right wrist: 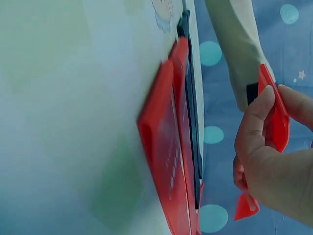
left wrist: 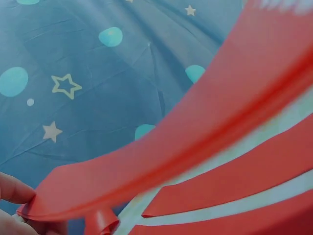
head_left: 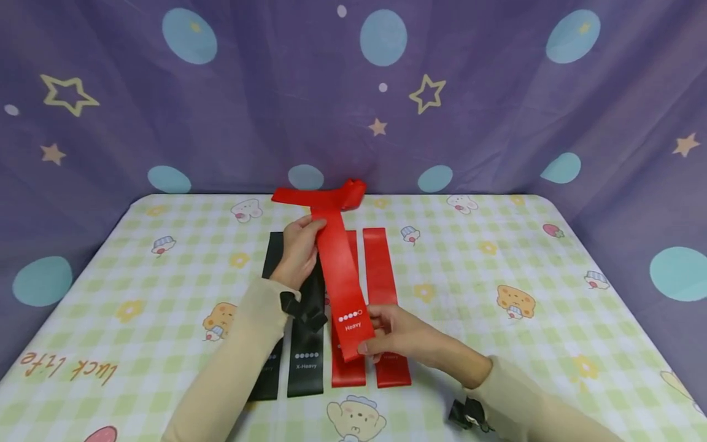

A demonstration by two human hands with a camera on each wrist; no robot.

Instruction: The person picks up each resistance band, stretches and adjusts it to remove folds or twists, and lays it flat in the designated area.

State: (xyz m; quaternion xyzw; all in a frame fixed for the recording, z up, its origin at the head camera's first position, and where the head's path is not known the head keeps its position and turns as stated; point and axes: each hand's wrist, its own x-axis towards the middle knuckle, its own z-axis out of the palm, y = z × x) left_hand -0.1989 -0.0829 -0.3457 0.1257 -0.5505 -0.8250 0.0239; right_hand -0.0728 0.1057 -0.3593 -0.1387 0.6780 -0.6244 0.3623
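Observation:
A red resistance band point(head_left: 341, 270) marked "Heavy" is stretched out between both hands, raised over other bands. My left hand point(head_left: 299, 250) pinches its far end; in the left wrist view the fingertips point(left wrist: 17, 190) grip that end. The near end is pinched between thumb and fingers of my right hand point(head_left: 405, 334), as the right wrist view also shows. Under it lies a flat red band point(head_left: 349, 376), partly covered, with another red band point(head_left: 380, 264) to its right. A black "X-Heavy" band point(head_left: 305, 379) and a second black band point(head_left: 273, 252) lie left, partly behind the left arm.
More red band point(head_left: 309, 197), bunched at its right end, sits at the table's back edge by the held band's far end. The checked tablecloth point(head_left: 469, 264) extends to both sides. A purple patterned curtain point(head_left: 309, 92) stands behind the table.

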